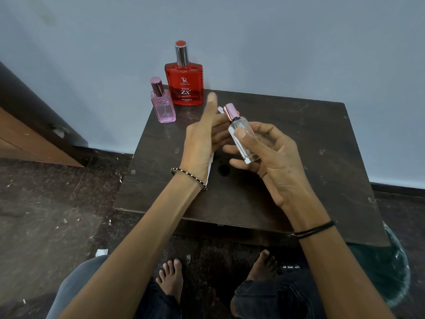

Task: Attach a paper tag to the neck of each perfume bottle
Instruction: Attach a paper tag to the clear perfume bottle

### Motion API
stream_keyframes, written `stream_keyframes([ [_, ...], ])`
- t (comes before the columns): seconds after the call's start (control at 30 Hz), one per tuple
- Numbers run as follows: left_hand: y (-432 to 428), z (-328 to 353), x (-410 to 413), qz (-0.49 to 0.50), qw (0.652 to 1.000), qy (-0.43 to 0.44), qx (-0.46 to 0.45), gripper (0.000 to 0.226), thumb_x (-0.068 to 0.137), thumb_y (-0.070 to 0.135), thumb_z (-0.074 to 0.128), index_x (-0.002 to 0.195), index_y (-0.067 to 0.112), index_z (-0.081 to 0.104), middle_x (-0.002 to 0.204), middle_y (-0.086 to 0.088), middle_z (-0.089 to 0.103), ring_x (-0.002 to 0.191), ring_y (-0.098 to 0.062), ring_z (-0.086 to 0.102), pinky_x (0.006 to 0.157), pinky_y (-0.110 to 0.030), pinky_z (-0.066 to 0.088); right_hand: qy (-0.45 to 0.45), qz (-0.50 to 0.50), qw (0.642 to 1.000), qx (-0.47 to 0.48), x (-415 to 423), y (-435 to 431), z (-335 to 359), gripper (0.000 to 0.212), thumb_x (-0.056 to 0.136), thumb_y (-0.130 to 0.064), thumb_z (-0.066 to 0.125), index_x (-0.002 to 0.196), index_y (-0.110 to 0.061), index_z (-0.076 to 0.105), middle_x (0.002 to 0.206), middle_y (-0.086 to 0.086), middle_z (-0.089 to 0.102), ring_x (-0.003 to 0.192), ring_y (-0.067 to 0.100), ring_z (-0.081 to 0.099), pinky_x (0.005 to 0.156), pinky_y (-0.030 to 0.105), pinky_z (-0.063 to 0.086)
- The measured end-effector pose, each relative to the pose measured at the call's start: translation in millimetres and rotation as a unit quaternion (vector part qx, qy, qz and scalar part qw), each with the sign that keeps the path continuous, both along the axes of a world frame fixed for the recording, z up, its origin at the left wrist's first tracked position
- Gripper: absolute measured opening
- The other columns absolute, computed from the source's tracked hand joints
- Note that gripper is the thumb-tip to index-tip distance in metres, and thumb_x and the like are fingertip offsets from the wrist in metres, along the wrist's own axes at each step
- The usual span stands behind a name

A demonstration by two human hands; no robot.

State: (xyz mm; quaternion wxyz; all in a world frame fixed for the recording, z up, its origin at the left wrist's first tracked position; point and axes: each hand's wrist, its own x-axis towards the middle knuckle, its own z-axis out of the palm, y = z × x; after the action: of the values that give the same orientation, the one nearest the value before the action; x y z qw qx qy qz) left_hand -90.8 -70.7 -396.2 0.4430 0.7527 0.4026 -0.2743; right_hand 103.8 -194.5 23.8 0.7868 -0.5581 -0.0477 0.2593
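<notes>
Right hand point(271, 155) pinches the clear glass bottle point(242, 140) above the tabletop point(299, 139), thumb on its front face, fingers behind. Bottle is a slim rectangular block, long axis tilted, pink metallic cap point(230, 112) pointing up and to the left (dark band at the neck). Left hand point(204, 137) has fingers spread, white paper tag point(211, 166) partly hidden behind it. Red bottle point(185, 85) and pink bottle point(162, 104) stand upright at the far left corner, smooth glass, shiny caps.
</notes>
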Motion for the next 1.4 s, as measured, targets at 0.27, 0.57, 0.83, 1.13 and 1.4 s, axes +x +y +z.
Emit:
stream_keyframes([
  [0.27, 7.1, 426.1, 179.6, 0.163, 0.827, -0.472, -0.26, 0.038, 0.102, 0.037, 0.051, 0.092, 0.01, 0.076, 0.086, -0.006, 0.08, 0.081, -0.015, 0.077, 0.075, -0.028, 0.059, -0.025, -0.015, 1.0, -0.008, 8.0, -7.3, -5.3, 0.037, 0.086, -0.01, 0.075, 0.121, -0.009, 0.065, 0.106, 0.007, 0.079, 0.089, 0.027, 0.079, 0.067, 0.033, 0.065],
  [0.57, 11.4, 390.9, 180.5, 0.158, 0.851, -0.474, -0.163, 0.017, 0.095, 0.008, 0.063, 0.106, 0.007, 0.076, 0.105, -0.014, 0.077, 0.103, -0.029, 0.072, 0.091, -0.044, 0.059, -0.133, -0.039, 0.988, -0.067, 16.7, -11.4, -13.5, 0.045, 0.088, -0.027, 0.068, 0.129, -0.009, 0.064, 0.118, -0.003, 0.076, 0.111, 0.009, 0.07, 0.094, 0.025, 0.055],
  [0.83, 8.3, 384.3, 190.1, 0.118, 0.886, -0.439, -0.087, 0.032, 0.09, 0.011, 0.067, 0.121, 0.018, 0.065, 0.091, -0.004, 0.079, 0.094, -0.02, 0.074, 0.093, -0.047, 0.058, -0.219, -0.066, 0.964, -0.134, 44.7, -12.4, -8.9, 0.031, 0.098, -0.021, 0.061, 0.127, -0.009, 0.06, 0.125, 0.0, 0.073, 0.117, 0.009, 0.068, 0.101, 0.032, 0.054],
  [1.13, 9.4, 381.3, 198.5, 0.126, 0.902, -0.404, -0.082, 0.016, 0.087, 0.015, 0.075, 0.094, 0.026, 0.066, 0.095, -0.005, 0.076, 0.09, -0.019, 0.074, 0.088, -0.043, 0.061, -0.297, 0.005, 0.923, -0.243, 88.7, 5.2, 1.1, 0.033, 0.096, -0.03, 0.068, 0.124, -0.019, 0.056, 0.12, -0.005, 0.067, 0.102, 0.011, 0.073, 0.093, 0.043, 0.06],
  [1.4, 6.2, 381.1, 199.9, 0.177, 0.898, -0.397, -0.075, 0.011, 0.087, 0.01, 0.073, 0.098, 0.01, 0.075, 0.091, -0.009, 0.077, 0.083, -0.02, 0.077, 0.082, -0.038, 0.063, -0.307, 0.042, 0.904, -0.294, 89.3, 5.8, -13.0, 0.031, 0.097, -0.029, 0.067, 0.124, -0.023, 0.055, 0.124, -0.009, 0.066, 0.105, 0.005, 0.072, 0.102, 0.04, 0.054],
])
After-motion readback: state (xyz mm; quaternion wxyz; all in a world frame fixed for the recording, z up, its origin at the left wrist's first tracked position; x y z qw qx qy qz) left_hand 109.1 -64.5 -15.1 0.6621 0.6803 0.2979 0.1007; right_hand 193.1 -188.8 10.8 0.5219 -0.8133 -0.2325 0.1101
